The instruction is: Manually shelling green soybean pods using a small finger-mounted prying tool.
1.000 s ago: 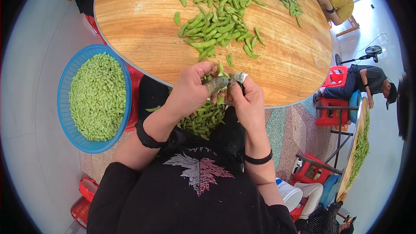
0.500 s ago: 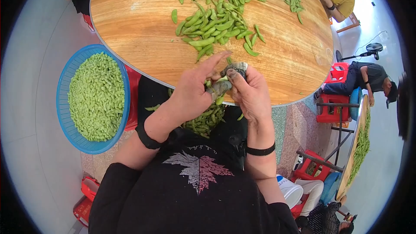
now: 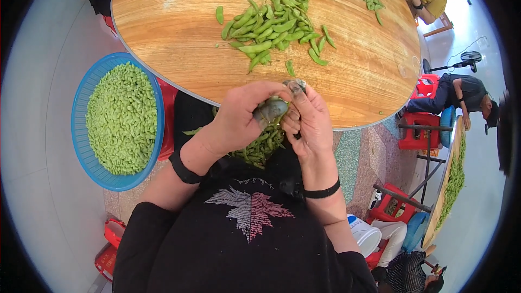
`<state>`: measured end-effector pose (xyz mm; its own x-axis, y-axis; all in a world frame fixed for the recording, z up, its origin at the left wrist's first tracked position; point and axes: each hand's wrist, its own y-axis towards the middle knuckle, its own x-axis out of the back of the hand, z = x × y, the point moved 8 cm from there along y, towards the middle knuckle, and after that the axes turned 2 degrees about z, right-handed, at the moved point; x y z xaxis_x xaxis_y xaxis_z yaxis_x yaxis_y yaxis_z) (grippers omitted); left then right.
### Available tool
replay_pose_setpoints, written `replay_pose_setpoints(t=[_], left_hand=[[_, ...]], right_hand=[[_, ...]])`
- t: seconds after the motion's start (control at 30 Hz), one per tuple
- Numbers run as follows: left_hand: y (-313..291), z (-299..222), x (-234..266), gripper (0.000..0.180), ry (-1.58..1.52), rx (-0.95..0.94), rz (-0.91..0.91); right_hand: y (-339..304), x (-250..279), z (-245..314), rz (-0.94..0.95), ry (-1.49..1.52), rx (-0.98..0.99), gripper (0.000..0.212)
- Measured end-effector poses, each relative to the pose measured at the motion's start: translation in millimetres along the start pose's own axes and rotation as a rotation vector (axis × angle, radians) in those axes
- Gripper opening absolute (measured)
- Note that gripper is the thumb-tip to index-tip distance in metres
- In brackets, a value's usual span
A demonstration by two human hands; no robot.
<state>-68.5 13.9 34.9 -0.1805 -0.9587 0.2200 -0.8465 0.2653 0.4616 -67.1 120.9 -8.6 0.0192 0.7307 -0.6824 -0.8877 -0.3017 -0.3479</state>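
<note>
A large round wooden surface (image 3: 179, 38) fills the upper part of the view, with a loose heap of green soybean pods (image 3: 271, 21) spread across its middle and far side. To the person's left, lower than the surface, sits a blue plastic basket (image 3: 81, 146) filled with shelled green beans (image 3: 120, 119). In the person's lap, just below the near edge of the surface, lies a small pile of pods (image 3: 260, 149). Above that pile the two hands meet. The left hand (image 3: 239, 116) has its grip closed around a single pod (image 3: 271, 109), and the right hand (image 3: 309, 122) pinches the same pod's end between thumb and fingertips. Each wrist wears a black band.
</note>
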Motion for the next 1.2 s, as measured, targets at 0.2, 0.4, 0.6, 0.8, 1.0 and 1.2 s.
replay_pose_setpoints(t=[0.2,0.4,0.6,0.8,1.0,1.2], left_hand=[[9,-9,-3,0.033,0.215,-0.074,0.106],[6,20,-4,0.032,-0.216,0.328,0.030],[-9,30,-1,0.015,-0.410,0.436,-0.170],[-16,41,-5,0.015,-0.985,0.573,-0.159],[-20,42,-5,0.015,-1.041,0.561,-0.125],[-26,43,2,0.008,-0.962,0.535,-0.214]], right_hand=[[3,7,11,-0.087,-0.157,0.097,0.012],[2,-2,29,-0.152,-0.580,0.448,0.014],[-5,-19,35,-0.193,-0.932,0.573,0.015],[4,-17,25,-0.087,-0.691,0.373,0.013],[-5,-21,19,-0.087,-0.792,0.439,0.012],[-8,-27,23,-0.104,-0.838,0.538,0.010]])
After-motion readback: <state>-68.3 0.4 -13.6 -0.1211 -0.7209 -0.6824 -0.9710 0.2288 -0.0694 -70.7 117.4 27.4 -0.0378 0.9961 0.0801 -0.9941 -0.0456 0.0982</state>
